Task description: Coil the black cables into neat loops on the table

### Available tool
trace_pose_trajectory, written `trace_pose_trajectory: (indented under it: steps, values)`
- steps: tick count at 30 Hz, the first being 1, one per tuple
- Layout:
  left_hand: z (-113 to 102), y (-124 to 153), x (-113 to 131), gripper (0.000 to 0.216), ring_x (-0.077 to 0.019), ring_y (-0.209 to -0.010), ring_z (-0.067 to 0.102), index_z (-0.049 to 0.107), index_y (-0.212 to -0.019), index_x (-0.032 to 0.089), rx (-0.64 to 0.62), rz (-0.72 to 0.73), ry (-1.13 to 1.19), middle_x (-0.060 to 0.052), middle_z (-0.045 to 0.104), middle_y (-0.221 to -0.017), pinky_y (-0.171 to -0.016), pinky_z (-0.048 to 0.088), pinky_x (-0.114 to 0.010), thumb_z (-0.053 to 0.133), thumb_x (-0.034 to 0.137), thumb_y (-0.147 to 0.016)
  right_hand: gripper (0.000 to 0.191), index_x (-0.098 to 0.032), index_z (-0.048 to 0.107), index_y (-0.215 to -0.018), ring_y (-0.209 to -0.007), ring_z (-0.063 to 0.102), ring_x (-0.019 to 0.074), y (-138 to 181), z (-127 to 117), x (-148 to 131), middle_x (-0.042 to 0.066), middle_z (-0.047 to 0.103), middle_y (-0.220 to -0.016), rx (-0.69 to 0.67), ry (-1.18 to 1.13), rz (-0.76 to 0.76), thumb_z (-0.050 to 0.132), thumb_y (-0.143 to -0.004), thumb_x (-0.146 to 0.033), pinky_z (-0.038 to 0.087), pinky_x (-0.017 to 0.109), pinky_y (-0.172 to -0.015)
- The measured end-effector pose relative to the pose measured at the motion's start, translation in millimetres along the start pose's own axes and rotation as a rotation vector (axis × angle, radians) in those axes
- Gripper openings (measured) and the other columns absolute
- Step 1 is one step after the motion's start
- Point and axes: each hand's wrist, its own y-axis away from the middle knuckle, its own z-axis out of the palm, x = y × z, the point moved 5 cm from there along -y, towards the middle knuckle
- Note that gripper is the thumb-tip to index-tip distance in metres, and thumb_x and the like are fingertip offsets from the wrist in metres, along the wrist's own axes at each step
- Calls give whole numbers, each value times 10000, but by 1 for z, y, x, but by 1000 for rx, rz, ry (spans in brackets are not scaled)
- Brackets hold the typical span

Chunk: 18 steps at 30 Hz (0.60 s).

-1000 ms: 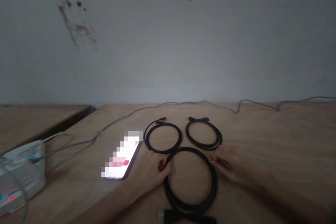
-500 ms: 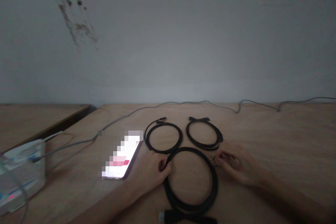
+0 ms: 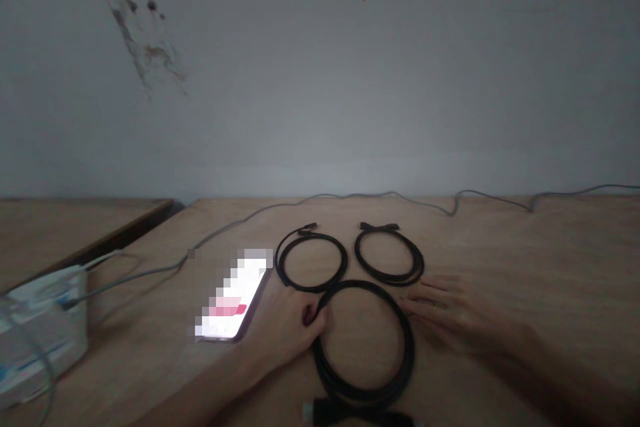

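Note:
Nearest me, a black cable coil (image 3: 410, 340) lies on the wooden table, its dark connectors (image 3: 345, 410) at the bottom edge of the view. My left hand (image 3: 287, 323) has its thumb and fingers closed on the coil's upper left side. Beside the coil's right side is my right hand (image 3: 447, 307), fingers stretched out low over the table and slightly blurred. Thin dark strands, perhaps ties, show faintly at its fingertips; whether they are touched I cannot tell. Two smaller black cable coils lie behind, one on the left (image 3: 344, 260) and one on the right (image 3: 390, 277).
Left of my left hand lies a phone (image 3: 253, 287) with a lit screen, partly blurred out. A white power strip (image 3: 55, 340) sits at the far left, with a grey cord (image 3: 225, 230) running along the table's back by the wall. A gap (image 3: 150, 217) separates two tabletops.
My right hand has gone from curled fingers near the thin strands to fingers stretched out. The left hand and the coils stay in place.

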Motion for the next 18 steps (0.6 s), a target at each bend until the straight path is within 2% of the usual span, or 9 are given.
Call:
trace_pose_trajectory:
  steps: [4, 8, 14, 18]
  values:
    - [-2, 1, 2, 338, -184, -621, 544, 435, -599, 204, -9, -4, 5, -6, 573, -612, -589, 278, -318, 581, 330, -877, 371, -226, 683, -1353, -1158, 704, 272, 10, 11, 6, 100, 763, -1264, -89, 52, -6, 559, -1007, -175, 600, 417, -960]
    - [-3, 2, 2, 344, -183, -626, 551, 447, -598, 204, -14, -8, 10, -7, 579, -615, -586, 282, -317, 572, 339, -888, 398, -223, 649, -1395, -1201, 690, 262, 13, 16, 10, 88, 746, -1313, -155, 57, -45, 510, -1035, -125, 610, 408, -960]
    - [-2, 2, 2, 348, -178, -609, 541, 442, -606, 203, -15, 9, 19, -1, 568, -607, -575, 271, -320, 567, 345, -898, 325, -250, 696, -1322, -1200, 697, 254, 5, 13, 9, 78, 756, -1291, -129, -35, -7, 521, -1055, -183, 608, 422, -982]
    - [-2, 2, 2, 348, -183, -610, 534, 422, -602, 206, -3, 17, 18, -4, 560, -606, -578, 271, -323, 568, 333, -891, 346, -272, 695, -1328, -1224, 692, 263, -6, 4, 9, 87, 742, -1320, -132, -146, 74, 522, -1038, -197, 603, 448, -1004]
